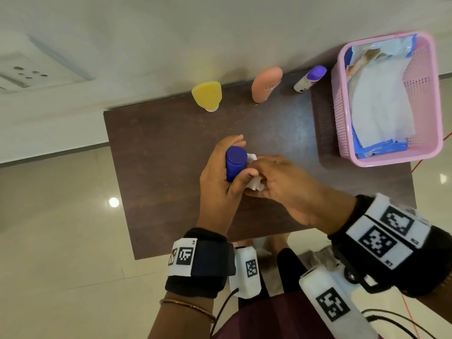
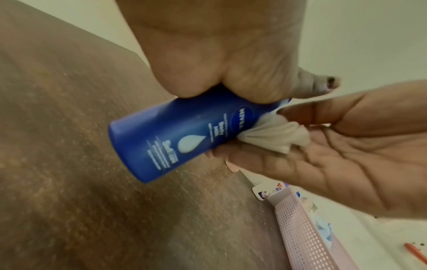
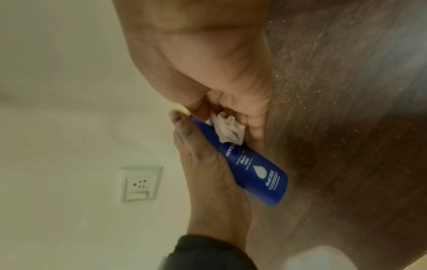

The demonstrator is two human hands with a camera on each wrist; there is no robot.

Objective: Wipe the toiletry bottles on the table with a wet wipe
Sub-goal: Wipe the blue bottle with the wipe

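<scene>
Nearest, mid-bench: blue lotion bottle (image 1: 235,163) lifted off the dark bench (image 1: 156,148), tilted, wrapped in the left hand (image 1: 221,177), thumb and fingers curled round its upper body, apparently to steady it and leave the label side exposed. Against that side, crumpled wet wipe (image 2: 275,136) pinched in the right hand (image 1: 283,184), thumb and fingertips bunching the cloth onto the plastic, probably mid-rub. Farther back, along the wall edge: yellow bottle (image 1: 207,95), peach bottle (image 1: 266,84), purple-capped bottle (image 1: 310,79), standing well apart, seemingly awaiting cleaning. Far right: pink basket (image 1: 426,99) holding opened wipe packaging, within reach for a fresh sheet.
</scene>
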